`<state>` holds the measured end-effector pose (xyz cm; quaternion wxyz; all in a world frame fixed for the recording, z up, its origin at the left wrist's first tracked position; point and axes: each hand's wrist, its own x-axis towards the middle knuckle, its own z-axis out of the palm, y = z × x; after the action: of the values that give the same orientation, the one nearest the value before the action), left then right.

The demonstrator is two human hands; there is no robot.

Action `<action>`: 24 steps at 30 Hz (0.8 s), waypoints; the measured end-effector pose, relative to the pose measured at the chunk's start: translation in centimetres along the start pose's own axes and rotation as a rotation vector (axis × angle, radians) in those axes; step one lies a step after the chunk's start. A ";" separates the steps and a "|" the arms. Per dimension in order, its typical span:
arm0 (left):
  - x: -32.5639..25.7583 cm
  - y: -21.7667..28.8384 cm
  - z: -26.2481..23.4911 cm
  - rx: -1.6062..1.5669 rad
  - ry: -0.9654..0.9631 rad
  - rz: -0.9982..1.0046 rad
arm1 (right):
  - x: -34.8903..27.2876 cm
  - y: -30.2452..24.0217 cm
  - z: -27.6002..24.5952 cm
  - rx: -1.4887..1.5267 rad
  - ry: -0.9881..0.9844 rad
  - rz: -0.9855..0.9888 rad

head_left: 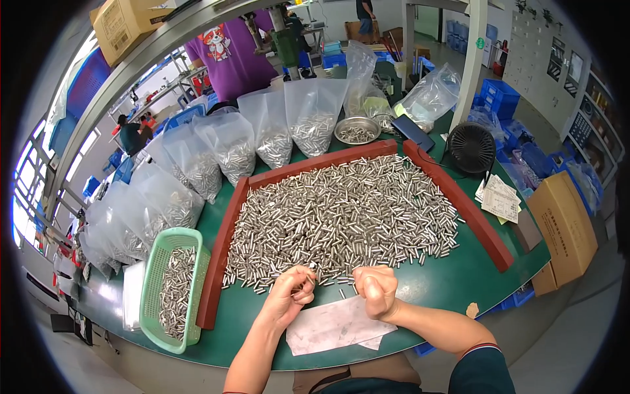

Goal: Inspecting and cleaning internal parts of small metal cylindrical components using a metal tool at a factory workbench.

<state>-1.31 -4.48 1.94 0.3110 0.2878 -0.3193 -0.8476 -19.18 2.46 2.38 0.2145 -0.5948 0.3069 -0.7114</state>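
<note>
A broad heap of small silver metal pins (341,210) covers the middle of the green table. At the heap's near edge, my left hand (289,295) is closed with its fingers curled, and a short metal pin (312,266) shows at its fingertips. My right hand (377,292) is closed in a fist just to the right, apart from the left. What it holds, if anything, is hidden by the fingers. A stained whitish cloth or paper sheet (328,328) lies flat below both hands. A few loose pins lie between the hands.
Red-brown wooden bars (223,256) frame the heap on three sides. A green basket (200,289) of pins stands left. Clear bags (315,98) of pins line the back, beside a metal bowl (341,138), a phone (413,133) and a black fan (471,150). Papers (500,200) lie right.
</note>
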 end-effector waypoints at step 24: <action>-0.3 -1.1 -0.2 0.015 -0.003 -0.100 | 0.1 0.4 -0.2 0.015 0.040 0.027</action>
<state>-1.35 -3.67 1.16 0.2656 0.3044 -0.3113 -0.8601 -19.40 2.14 2.11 0.2222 -0.5746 0.3136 -0.7226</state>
